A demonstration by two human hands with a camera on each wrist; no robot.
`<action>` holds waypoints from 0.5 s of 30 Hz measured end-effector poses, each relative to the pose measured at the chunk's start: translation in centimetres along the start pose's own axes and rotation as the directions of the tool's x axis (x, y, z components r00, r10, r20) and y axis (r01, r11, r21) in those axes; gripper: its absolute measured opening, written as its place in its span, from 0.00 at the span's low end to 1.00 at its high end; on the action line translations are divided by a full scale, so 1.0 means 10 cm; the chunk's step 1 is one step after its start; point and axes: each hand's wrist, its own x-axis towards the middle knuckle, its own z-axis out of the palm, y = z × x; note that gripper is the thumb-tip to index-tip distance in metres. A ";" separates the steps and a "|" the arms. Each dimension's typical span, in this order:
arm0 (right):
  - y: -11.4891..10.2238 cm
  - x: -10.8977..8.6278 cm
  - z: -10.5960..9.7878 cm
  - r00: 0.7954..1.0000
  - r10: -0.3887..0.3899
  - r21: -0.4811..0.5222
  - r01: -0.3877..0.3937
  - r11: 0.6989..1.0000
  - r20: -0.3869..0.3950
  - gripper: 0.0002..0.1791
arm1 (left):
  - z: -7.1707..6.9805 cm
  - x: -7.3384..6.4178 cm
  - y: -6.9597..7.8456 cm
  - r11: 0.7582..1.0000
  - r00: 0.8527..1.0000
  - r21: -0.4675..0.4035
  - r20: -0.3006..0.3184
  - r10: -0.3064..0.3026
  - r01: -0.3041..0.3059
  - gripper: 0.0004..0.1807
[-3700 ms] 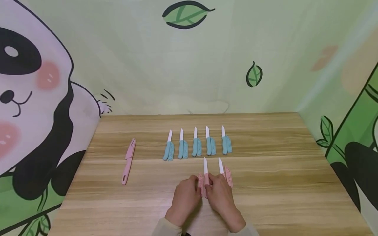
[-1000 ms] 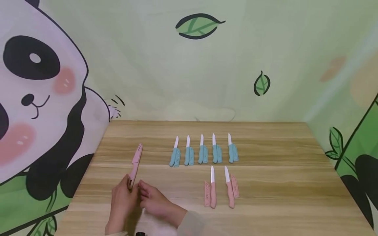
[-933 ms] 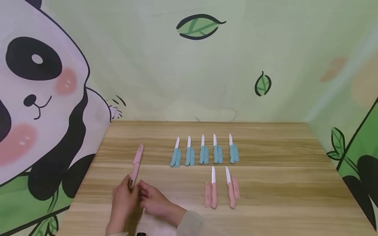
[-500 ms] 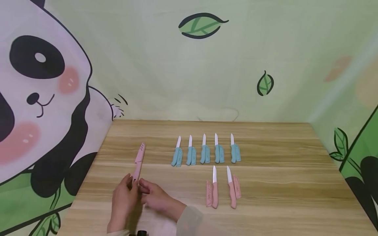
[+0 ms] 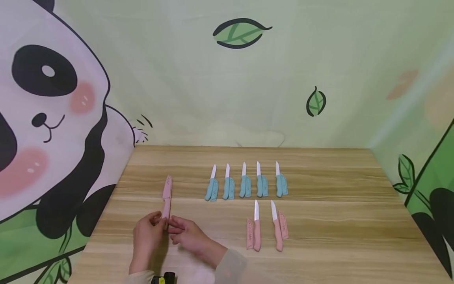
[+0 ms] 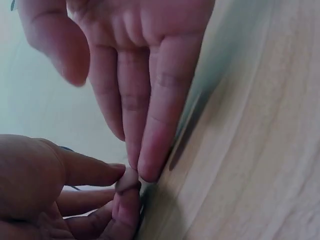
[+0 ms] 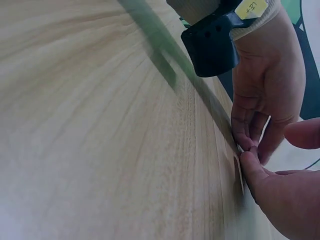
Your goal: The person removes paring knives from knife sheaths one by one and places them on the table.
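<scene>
A pink sheathed knife [image 5: 167, 189] lies on the left part of the table, its sheath pointing to the far edge. My left hand [image 5: 147, 236] pinches the end of its handle between thumb and fingers; the left wrist view shows the handle end [image 6: 128, 179] in that pinch. My right hand [image 5: 191, 236] is beside the handle, fingers extended, with fingertips [image 6: 152, 160] right at the handle end. To the right lie two unsheathed pink knives [image 5: 257, 234] [image 5: 278, 234], each with a pink sheath [image 5: 250, 233] [image 5: 283, 225] alongside.
Several blue-handled knives [image 5: 244, 185] stand in a row farther back, white blades bare and pointing away, each with its blue sheath beside it. The wooden table [image 5: 337, 221] meets a panda-printed backdrop [image 5: 177, 98] at its far edge. A black wrist camera [image 7: 210, 47] sits on my left wrist.
Both hands have left the unsheathed pink knife at right and moved to the sheathed pink knife at left. Over the last half second its tip has swung left, so it lies straighter.
</scene>
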 end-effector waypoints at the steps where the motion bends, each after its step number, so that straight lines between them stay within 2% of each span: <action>1: 0.00 0.00 0.00 1.000 0.001 0.007 0.000 1.000 -0.006 0.42 | 0.00 0.01 -0.01 1.000 1.000 -0.001 0.008 -0.004 0.004 0.19; 4: -0.01 -0.01 -0.02 1.000 0.002 0.034 -0.001 0.999 -0.024 0.42 | 0.01 0.01 -0.02 1.000 0.999 -0.015 0.029 -0.020 0.021 0.16; 9: -0.04 -0.04 -0.06 0.999 -0.023 0.042 0.025 0.999 -0.030 0.40 | 0.03 -0.03 0.00 0.997 0.998 -0.062 0.025 -0.053 0.055 0.16; 12: -0.10 -0.07 -0.10 0.998 -0.053 -0.001 0.053 0.999 -0.044 0.37 | 0.04 -0.08 0.05 0.991 0.998 -0.121 0.016 -0.058 0.059 0.16; 15: -0.15 -0.09 -0.13 0.991 -0.090 -0.043 0.086 0.995 -0.099 0.30 | 0.05 -0.12 0.12 0.980 0.999 -0.194 0.028 -0.041 0.046 0.17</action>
